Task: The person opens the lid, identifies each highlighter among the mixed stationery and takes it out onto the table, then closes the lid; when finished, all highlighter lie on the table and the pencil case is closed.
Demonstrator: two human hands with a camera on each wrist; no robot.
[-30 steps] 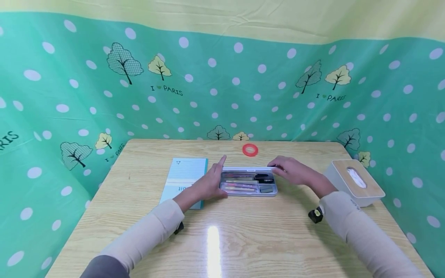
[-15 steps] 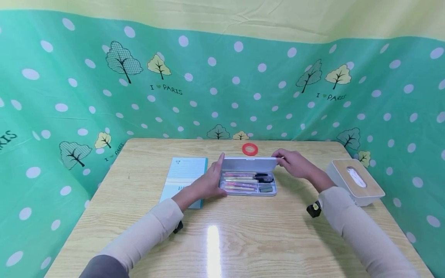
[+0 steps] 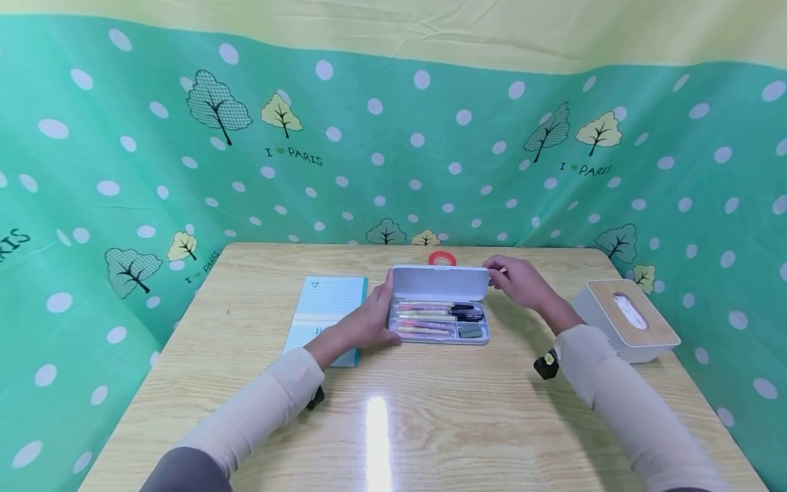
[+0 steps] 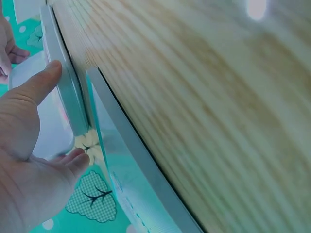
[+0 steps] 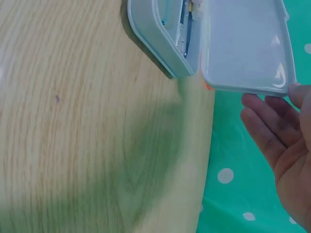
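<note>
A pale pencil case (image 3: pixel 443 341) lies on the table with its lid (image 3: pixel 439 283) raised at the back. Inside are several pens (image 3: pixel 424 316), black-capped ones among them, and a grey-green block (image 3: pixel 470 332) in the front right compartment. My left hand (image 3: pixel 367 320) holds the case's left end, thumb along the front wall (image 4: pixel 73 94) in the left wrist view and fingers at the far side. With thumb and fingertips, my right hand (image 3: pixel 522 283) pinches the lid's right corner; the right wrist view shows the lid's smooth inner face (image 5: pixel 243 48).
A light-blue notebook (image 3: pixel 326 304) lies left of the case, partly under my left forearm in the head view. Behind the lid is a red tape ring (image 3: pixel 442 257), partly hidden. A tissue box (image 3: pixel 633 321) with a wood-look top stands at the right edge. Patterned green cloth (image 3: pixel 393 157) hangs behind.
The lid has swung from a low angle to nearly upright, and my right hand has risen slightly with it. My left hand stays at the case's left end.
</note>
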